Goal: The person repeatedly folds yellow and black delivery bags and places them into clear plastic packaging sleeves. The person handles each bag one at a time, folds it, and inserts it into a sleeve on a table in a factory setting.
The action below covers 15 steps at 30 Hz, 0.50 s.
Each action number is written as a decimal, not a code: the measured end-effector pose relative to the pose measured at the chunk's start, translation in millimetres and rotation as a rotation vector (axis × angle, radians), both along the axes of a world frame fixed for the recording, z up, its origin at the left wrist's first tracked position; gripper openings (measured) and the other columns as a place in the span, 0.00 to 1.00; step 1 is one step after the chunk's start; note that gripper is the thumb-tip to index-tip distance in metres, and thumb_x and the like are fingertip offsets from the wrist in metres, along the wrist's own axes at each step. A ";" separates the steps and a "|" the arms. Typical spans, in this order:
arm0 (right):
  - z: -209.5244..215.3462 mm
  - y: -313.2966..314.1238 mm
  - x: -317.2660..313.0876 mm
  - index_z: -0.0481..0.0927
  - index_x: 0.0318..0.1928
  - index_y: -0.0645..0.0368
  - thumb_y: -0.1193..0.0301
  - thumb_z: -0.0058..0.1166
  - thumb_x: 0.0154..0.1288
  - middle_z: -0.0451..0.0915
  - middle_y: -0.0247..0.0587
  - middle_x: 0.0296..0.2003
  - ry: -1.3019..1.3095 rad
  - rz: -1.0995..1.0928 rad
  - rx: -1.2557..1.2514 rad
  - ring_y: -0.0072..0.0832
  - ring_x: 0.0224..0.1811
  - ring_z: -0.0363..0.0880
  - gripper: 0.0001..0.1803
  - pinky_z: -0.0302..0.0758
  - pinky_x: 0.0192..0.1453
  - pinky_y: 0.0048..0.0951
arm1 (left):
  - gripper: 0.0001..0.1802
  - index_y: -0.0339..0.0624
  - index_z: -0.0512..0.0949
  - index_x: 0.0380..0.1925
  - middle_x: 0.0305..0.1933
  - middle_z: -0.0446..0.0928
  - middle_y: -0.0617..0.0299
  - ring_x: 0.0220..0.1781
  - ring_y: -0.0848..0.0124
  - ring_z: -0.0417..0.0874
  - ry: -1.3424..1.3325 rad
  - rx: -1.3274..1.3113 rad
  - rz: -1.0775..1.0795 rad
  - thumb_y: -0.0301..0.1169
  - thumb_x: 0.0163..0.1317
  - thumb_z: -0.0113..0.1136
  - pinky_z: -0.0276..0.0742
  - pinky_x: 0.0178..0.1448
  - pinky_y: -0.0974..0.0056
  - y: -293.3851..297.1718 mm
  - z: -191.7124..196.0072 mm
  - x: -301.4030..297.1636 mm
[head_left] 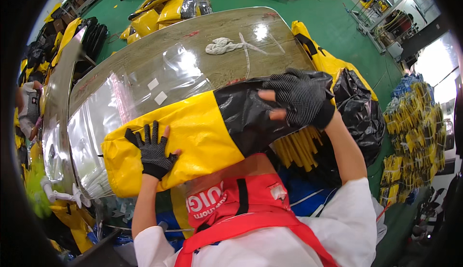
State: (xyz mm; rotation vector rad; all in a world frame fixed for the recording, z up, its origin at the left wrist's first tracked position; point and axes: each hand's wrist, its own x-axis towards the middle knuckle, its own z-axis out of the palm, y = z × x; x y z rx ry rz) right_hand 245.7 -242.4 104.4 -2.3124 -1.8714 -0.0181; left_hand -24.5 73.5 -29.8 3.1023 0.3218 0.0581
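A folded, glossy yellow-and-black waterproof bundle [193,134] lies across the near side of the table; its exact kind I cannot tell. My left hand [156,153], in a dark striped glove with some bare fingertips, rests on the yellow part with its fingers spread. On the black part lies my right hand [299,98], gloved the same way, its fingers stretched to the left and two bare fingertips showing. Neither hand grips the bundle. Beneath its left end and beyond it, clear plastic bags [96,122] lie stacked.
Two small white cards [160,98], a bunched white cloth [221,46] and a measuring tape [247,57] lie on the wood-patterned table [183,35]. More yellow-and-black pieces [352,88] hang off the right end. Tied yellow stacks [415,132] stand right; packed bundles [169,11] sit on the floor beyond.
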 end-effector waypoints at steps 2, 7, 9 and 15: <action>-58.4 -55.9 30.4 0.72 0.58 0.38 0.49 0.50 0.58 0.67 0.40 0.61 -0.061 -0.286 -0.175 0.43 0.66 0.57 0.26 0.47 0.69 0.51 | 0.44 0.50 0.58 0.66 0.70 0.51 0.43 0.72 0.43 0.45 0.023 0.003 -0.036 0.54 0.50 0.57 0.27 0.70 0.38 -1.7 1.6 7.9; -129.4 -66.8 49.9 0.71 0.59 0.31 0.52 0.43 0.64 0.60 0.35 0.66 0.044 -0.355 -0.150 0.38 0.72 0.47 0.22 0.40 0.71 0.52 | 0.39 0.50 0.62 0.63 0.68 0.54 0.42 0.71 0.44 0.47 0.123 0.177 -0.018 0.57 0.55 0.52 0.25 0.70 0.37 10.8 0.2 8.7; -131.1 -62.8 50.3 0.71 0.59 0.31 0.51 0.43 0.64 0.60 0.35 0.66 0.104 -0.365 -0.152 0.37 0.72 0.47 0.22 0.40 0.71 0.51 | 0.39 0.38 0.61 0.62 0.65 0.60 0.42 0.70 0.45 0.52 -0.053 0.015 0.044 0.53 0.57 0.51 0.34 0.72 0.45 -32.6 23.0 47.5; -100.3 -63.8 25.0 0.77 0.51 0.50 0.59 0.54 0.60 0.73 0.43 0.53 -0.033 -0.508 0.353 0.42 0.60 0.66 0.19 0.56 0.66 0.44 | 0.38 0.47 0.63 0.62 0.65 0.59 0.44 0.69 0.44 0.51 -0.297 -0.194 -0.305 0.54 0.54 0.52 0.36 0.70 0.38 -152.1 -11.1 175.3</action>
